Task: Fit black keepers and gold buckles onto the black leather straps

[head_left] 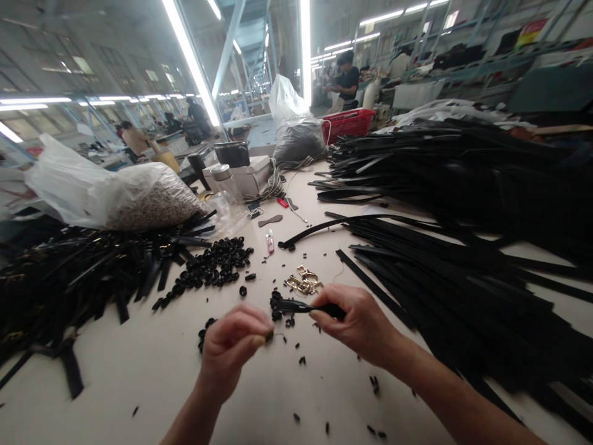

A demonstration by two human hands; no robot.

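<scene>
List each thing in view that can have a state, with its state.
Left hand: pinching a small dark piece
Right hand: gripping a slim black item
Clear jar: upright, lid on
Gold buckles: loose, clustered
Black rings: loose, heaped
Black straps: laid in piles
White bag: filled, bulging
Red basket: upright
Pink snips: lying flat, unheld

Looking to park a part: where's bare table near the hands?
Widest: tabletop between the left strap pile and left forearm, with a small black bit. Between the forearms, black pieces lie scattered. Crowded: around the gold buckles, black rings, right strap heap.
</scene>
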